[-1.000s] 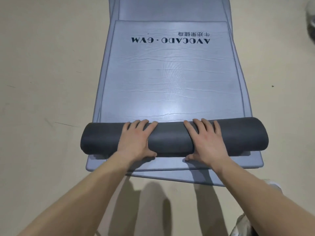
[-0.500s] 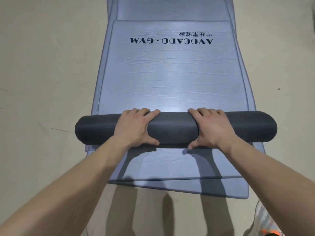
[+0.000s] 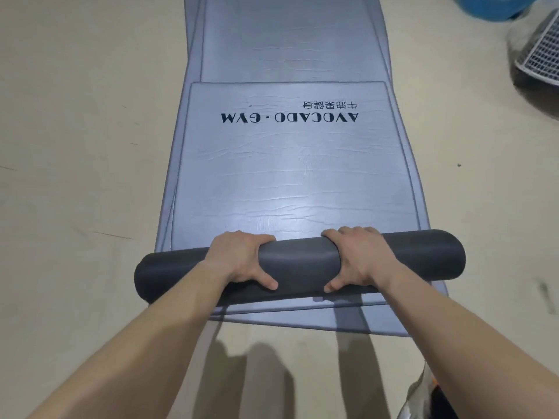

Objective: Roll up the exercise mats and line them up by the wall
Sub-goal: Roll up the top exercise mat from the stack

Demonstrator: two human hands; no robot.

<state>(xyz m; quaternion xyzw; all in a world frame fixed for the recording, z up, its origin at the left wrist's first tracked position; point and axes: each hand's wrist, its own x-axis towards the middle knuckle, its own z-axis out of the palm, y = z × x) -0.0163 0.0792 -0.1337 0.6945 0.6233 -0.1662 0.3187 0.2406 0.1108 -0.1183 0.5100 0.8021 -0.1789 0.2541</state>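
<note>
Beige floor [image 3: 75, 176] under stacked grey mats [image 3: 290, 176]: left hand [image 3: 239, 258] and right hand [image 3: 360, 258] grip the roll [image 3: 298, 261] at the near end, fingers [image 3: 260, 237] curled over it, spaced apart, likely for even rolling.

Beige floor [image 3: 75, 116]; blue obj [image 3: 490, 7] top rt; white mesh basket [image 3: 541, 58] just below it, blurred.

Beige scuffed floor [image 3: 75, 146]; stacked grey-blue mats [image 3: 290, 182] laid flat down the middle, white mesh basket [image 3: 541, 55] at far right.
</note>
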